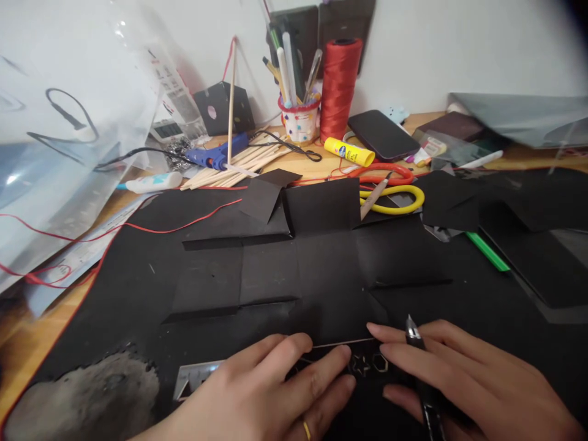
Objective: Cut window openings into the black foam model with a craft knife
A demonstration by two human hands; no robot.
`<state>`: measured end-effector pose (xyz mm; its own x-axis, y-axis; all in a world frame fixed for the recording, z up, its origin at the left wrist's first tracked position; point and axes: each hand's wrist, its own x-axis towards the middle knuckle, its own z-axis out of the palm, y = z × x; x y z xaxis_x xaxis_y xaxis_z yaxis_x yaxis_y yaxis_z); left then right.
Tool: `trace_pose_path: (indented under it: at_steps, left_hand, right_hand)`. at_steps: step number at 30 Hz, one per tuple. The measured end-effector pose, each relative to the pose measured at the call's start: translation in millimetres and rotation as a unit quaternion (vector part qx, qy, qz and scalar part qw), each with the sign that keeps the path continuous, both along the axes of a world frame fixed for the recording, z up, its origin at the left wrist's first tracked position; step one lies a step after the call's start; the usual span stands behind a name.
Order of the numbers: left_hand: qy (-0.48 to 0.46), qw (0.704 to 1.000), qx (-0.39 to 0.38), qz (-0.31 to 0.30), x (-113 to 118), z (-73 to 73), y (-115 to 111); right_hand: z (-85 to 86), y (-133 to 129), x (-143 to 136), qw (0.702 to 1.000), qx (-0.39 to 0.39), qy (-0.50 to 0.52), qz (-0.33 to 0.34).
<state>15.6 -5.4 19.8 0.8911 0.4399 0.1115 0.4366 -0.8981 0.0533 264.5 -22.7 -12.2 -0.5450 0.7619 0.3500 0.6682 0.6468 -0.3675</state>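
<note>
The left hand (275, 389) lies spread over a ruler (198, 372) beside black card (327, 263); the right hand (473, 373) holds a pen (430, 411).

Toward the near edge of the mat (124, 294), the left hand (261, 389) lies palm down, fingers slightly bent and angled right; the right hand (468, 373) (fingertips apart from it) points left, partly curled.
</note>
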Motion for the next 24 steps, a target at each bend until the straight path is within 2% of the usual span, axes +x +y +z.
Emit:
trace_pose_path:
  at_steps: [5, 8, 12, 16, 18, 20, 24]
  left_hand:
    - [-0.052, 0.998, -0.013, 0.011, -12.2, -6.3, -4.6]
    - [-0.052, 0.998, -0.018, 0.043, -27.1, -10.8, -10.6]
    - [-0.048, 0.984, -0.031, 0.167, -52.6, -12.6, -24.3]
    - [0.007, 0.953, -0.033, 0.301, -72.4, -13.1, -43.6]
    - [0.006, 0.938, -0.017, 0.347, -77.4, -13.3, -51.0]
    - [-0.01, 0.936, -0.014, 0.352, -80.0, -12.4, -54.6]
    - [-0.052, 0.945, -0.047, 0.318, -81.0, -7.9, -52.3]
  right_hand:
    - [4.7, 5.9, -0.1, 1.0, -0.002, 0.003, -0.003]
    - [4.2, 4.0, 2.0, 1.0, -0.024, -0.011, -0.008]
    - [2.0, 2.1, 4.0, 0.998, -0.056, -0.03, -0.008]
    - [1.5, 3.8, 2.4, 0.998, -0.058, -0.002, -0.022]
    - [3.0, 4.6, 1.5, 0.996, -0.07, 0.011, -0.044]
    - [6.0, 4.9, 1.1, 0.994, -0.09, 0.018, -0.063]
    - [15.2, 4.2, 0.4, 0.989, -0.107, 0.033, -0.097]
